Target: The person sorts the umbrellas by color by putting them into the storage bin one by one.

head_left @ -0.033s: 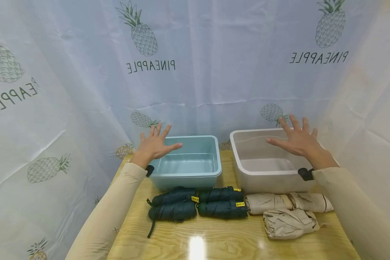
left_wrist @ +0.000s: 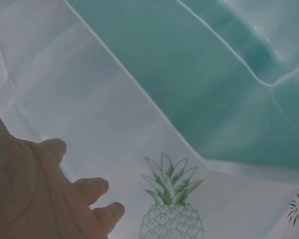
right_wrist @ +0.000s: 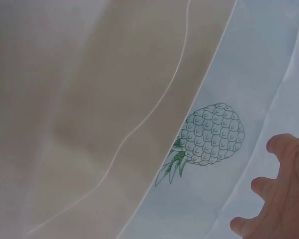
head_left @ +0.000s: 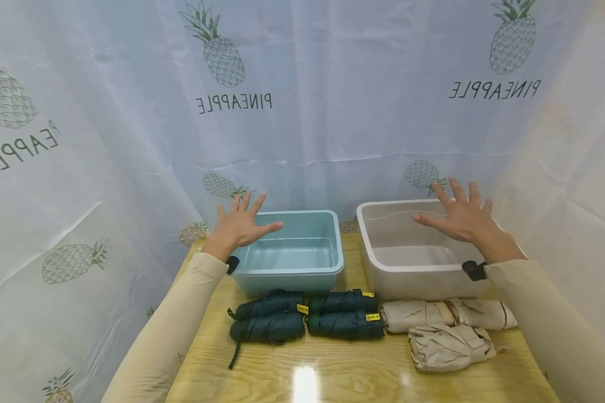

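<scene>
My left hand (head_left: 239, 226) hovers over the left side of a light blue bin (head_left: 288, 271), its fingers spread and holding nothing. In the left wrist view, the palm and fingertips (left_wrist: 97, 190) appear beside the bin's rim. Above the beige bin (head_left: 408, 285), my right hand (head_left: 461, 218) is likewise spread and holds nothing. Both bins have bare insides in the head view. Several dark folded umbrellas (head_left: 268, 327) with yellow tags lie in front of the blue bin. Three beige folded bundles (head_left: 448, 347), seemingly umbrellas too, lie before the beige bin.
The wooden table (head_left: 262, 375) carries everything, with a bright glare spot near its front. A pale curtain (head_left: 353, 112) printed with pineapples hangs right behind the bins and along both sides. A narrow gap separates the two bins.
</scene>
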### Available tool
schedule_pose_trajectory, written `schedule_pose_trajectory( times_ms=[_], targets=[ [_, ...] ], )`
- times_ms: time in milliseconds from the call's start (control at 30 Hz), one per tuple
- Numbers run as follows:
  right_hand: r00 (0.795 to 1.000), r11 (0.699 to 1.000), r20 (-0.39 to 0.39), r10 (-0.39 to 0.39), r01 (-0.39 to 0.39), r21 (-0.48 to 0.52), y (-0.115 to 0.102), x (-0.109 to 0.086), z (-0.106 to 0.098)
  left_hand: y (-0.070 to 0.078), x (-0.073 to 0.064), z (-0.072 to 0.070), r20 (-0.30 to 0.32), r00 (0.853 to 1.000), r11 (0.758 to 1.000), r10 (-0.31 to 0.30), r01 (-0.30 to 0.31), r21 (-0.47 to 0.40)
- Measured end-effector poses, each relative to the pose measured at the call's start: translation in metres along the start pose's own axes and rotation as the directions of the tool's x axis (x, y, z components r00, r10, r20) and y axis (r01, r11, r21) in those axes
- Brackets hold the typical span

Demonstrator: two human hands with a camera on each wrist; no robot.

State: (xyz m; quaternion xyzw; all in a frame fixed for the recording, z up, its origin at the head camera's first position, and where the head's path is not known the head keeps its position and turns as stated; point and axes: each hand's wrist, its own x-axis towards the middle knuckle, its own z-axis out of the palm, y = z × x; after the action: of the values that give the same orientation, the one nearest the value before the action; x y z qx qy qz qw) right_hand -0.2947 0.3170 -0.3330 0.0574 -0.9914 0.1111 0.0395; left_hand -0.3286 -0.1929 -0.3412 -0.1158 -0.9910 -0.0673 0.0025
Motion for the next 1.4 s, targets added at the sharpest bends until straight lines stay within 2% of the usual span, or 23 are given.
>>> schedule_pose_trajectory(
  times_ms=[400,767,1100,1400],
  targets=[
    [1.0,1.0,-0.005,-0.016,0.016,-0.025,0.002,-0.002,-0.004,0.005,-0.002,-0.001,0.0,1.0,1.0,0.004,-0.004,-0.005],
    [1.0,1.0,-0.021,-0.021,0.02,-0.023,0.0,-0.013,-0.009,0.012,-0.006,-0.004,-0.011,1.0,1.0,0.016,-0.016,0.002],
    [0.998,0.999,-0.035,-0.044,0.044,-0.012,-0.003,-0.027,-0.004,0.035,-0.016,-0.001,-0.019,1.0,1.0,0.021,-0.021,-0.003],
    [0.994,0.997,-0.081,-0.074,0.074,-0.002,-0.003,-0.053,0.001,0.059,-0.032,0.02,-0.068,0.996,0.996,0.049,-0.054,-0.071]
  ],
)
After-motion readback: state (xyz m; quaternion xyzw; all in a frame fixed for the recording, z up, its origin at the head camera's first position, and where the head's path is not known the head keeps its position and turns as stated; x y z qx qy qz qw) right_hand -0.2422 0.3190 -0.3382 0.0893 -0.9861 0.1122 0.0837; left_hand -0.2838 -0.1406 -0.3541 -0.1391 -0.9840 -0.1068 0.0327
